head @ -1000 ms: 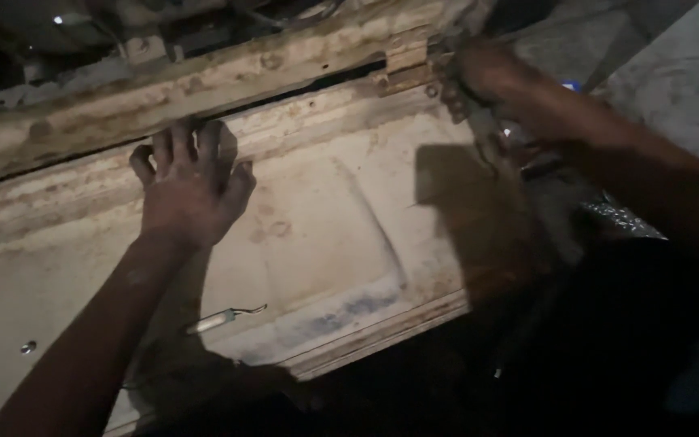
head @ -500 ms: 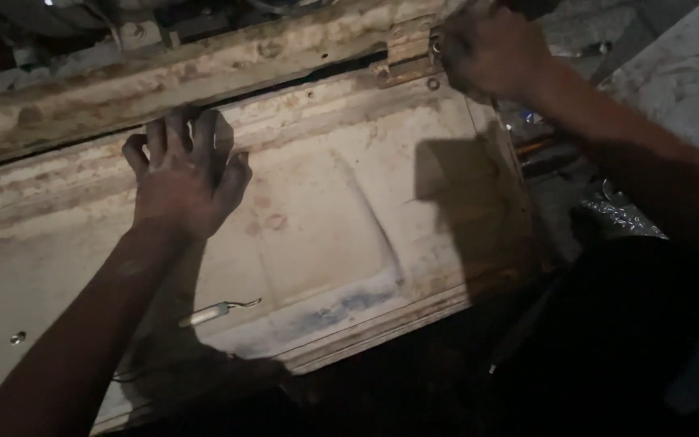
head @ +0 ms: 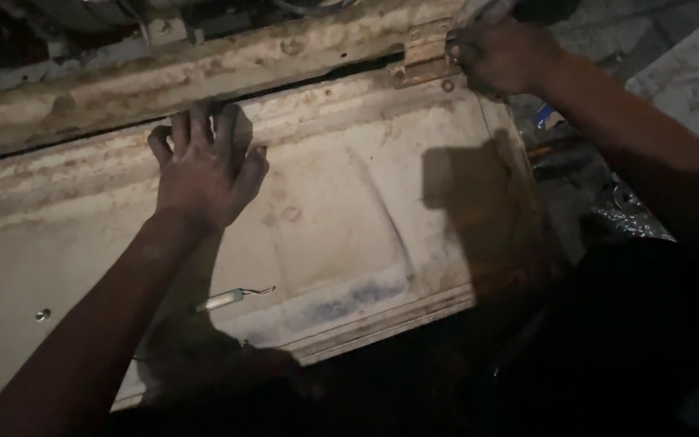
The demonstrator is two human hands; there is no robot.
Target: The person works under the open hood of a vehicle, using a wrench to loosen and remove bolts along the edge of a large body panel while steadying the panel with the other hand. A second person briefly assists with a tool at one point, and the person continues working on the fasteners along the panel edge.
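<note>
Left hand [head: 204,174] flat on panel [head: 349,218] (dirty, cream); right hand [head: 499,57] at hinge [head: 424,61].

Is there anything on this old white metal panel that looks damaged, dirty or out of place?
Yes. The dented white metal panel is stained with rust-brown marks, worst along its upper edge near the rusty hinge bracket, where the right hand rests. The left hand presses flat on it. A small loose wire-ended part lies on the panel's lower area.
</note>
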